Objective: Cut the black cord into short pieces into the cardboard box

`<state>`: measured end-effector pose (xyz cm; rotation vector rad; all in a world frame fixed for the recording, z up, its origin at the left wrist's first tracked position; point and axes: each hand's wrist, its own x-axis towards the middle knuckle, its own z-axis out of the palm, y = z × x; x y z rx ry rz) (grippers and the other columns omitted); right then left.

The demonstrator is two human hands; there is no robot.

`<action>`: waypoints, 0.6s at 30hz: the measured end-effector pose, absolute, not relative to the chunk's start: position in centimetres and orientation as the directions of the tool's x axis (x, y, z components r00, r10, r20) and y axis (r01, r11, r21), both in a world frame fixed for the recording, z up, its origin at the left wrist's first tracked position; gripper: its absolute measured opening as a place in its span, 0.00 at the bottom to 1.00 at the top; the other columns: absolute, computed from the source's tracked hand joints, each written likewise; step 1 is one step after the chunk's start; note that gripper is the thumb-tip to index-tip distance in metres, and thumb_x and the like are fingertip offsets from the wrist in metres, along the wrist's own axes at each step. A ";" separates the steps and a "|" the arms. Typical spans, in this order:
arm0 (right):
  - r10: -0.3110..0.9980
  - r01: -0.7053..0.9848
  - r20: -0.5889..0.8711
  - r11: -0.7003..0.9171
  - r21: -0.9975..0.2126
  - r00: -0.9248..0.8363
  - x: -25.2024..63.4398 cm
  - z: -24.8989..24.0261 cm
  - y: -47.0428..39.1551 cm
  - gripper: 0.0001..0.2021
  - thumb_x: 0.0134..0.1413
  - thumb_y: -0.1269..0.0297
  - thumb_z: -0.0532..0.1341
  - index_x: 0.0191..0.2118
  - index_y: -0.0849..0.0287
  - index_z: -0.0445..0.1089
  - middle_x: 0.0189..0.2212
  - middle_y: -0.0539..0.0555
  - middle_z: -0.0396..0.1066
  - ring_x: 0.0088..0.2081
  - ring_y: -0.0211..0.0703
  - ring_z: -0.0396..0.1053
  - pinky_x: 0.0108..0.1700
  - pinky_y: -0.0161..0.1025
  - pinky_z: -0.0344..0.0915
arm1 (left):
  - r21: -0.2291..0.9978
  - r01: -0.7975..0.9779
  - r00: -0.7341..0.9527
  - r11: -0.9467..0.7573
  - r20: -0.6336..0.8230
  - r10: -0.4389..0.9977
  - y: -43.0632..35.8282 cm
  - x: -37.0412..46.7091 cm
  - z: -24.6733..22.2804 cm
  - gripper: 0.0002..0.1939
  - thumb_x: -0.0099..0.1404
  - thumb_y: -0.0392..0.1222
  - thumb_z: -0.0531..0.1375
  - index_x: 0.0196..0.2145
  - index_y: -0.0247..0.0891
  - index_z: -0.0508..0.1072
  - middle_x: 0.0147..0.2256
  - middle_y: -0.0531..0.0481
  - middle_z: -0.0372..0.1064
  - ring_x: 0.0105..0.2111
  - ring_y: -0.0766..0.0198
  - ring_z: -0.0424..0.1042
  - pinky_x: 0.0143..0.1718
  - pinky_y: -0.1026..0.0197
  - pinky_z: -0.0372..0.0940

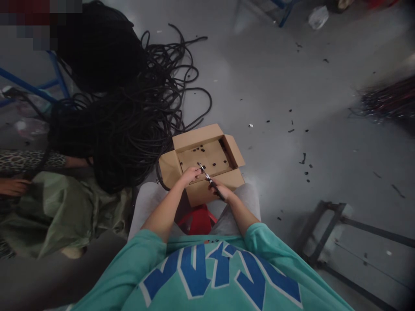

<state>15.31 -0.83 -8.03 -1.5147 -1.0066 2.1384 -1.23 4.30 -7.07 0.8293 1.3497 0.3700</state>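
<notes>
While two bare hands worked over one open box, the right hand had its fingers wrapped round the handles of one pair of scissors. The left hand was just beside the blades, its fingers bent in together next to one black scrap; I could not tell whether they pinched it. Both hands were above the near side of the box, which had four flaps folded outward and was at the two knees. One red stool showed between the legs.

Inside the box lay several more scraps: about four in a cluster by the far wall, one at the left, two toward the right, and a dark clump in the far right corner that was too dim to count.

Beyond and to the left, one large heap of black cord spread over the floor, its loops too tangled to number, the nearest just beside the box. At the left edge, one co-worker's hand rested near one green cloth, and one spotted sleeve pointed toward the heap. Over ten dark bits were strewn to the right, with one grey frame, one dark bundle and one clear bag farther apart.
</notes>
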 end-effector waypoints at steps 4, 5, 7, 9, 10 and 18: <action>0.585 0.113 -0.698 -0.727 -0.677 -0.413 15.5 -7.9 -0.8 0.31 0.26 0.75 0.53 0.46 0.55 0.59 0.25 0.47 0.62 0.22 0.32 0.54 0.23 0.30 0.49 | 0.727 0.213 0.242 0.652 -0.686 0.686 4.3 -1.4 -7.1 0.09 0.58 0.39 0.51 0.25 0.31 0.64 0.15 0.58 0.53 0.11 0.79 0.45 0.14 0.70 0.39; 0.584 0.113 -0.699 -0.729 -0.676 -0.414 15.5 -7.9 -0.8 0.31 0.26 0.75 0.53 0.46 0.55 0.59 0.25 0.48 0.62 0.22 0.32 0.54 0.23 0.30 0.49 | 0.727 0.223 0.247 0.650 -0.687 0.683 4.3 -1.5 -7.2 0.09 0.58 0.39 0.50 0.25 0.31 0.65 0.15 0.58 0.53 0.11 0.79 0.46 0.14 0.70 0.39; 0.595 0.114 -0.693 -0.720 -0.685 -0.408 15.5 -8.0 -0.8 0.30 0.26 0.75 0.53 0.45 0.56 0.59 0.25 0.48 0.62 0.22 0.32 0.55 0.23 0.29 0.49 | 0.720 0.247 0.251 0.649 -0.694 0.675 4.3 -1.6 -7.2 0.09 0.58 0.39 0.50 0.26 0.31 0.65 0.15 0.57 0.54 0.11 0.78 0.46 0.14 0.70 0.39; 0.612 0.117 -0.683 -0.704 -0.700 -0.399 15.5 -8.1 -0.8 0.29 0.26 0.75 0.53 0.44 0.56 0.60 0.23 0.47 0.61 0.22 0.32 0.55 0.22 0.29 0.49 | 0.713 0.266 0.251 0.649 -0.701 0.668 4.4 -1.6 -7.3 0.09 0.58 0.39 0.50 0.25 0.31 0.65 0.15 0.57 0.53 0.11 0.78 0.45 0.14 0.69 0.39; 0.620 0.118 -0.678 -0.697 -0.707 -0.395 15.4 -8.2 -0.8 0.28 0.26 0.75 0.53 0.43 0.56 0.61 0.22 0.46 0.61 0.21 0.31 0.55 0.22 0.29 0.49 | 0.709 0.273 0.249 0.650 -0.704 0.665 4.4 -1.6 -7.3 0.09 0.58 0.39 0.50 0.25 0.31 0.65 0.15 0.58 0.53 0.11 0.78 0.45 0.14 0.69 0.38; 0.599 0.130 -0.717 -0.728 -0.673 -0.356 14.8 -8.7 -1.0 0.27 0.28 0.73 0.52 0.43 0.57 0.60 0.13 0.41 0.52 0.13 0.28 0.49 0.16 0.28 0.45 | 0.690 0.337 0.218 0.641 -0.719 0.660 4.8 -1.7 -8.0 0.10 0.57 0.39 0.50 0.22 0.32 0.62 0.14 0.58 0.52 0.10 0.78 0.43 0.14 0.69 0.37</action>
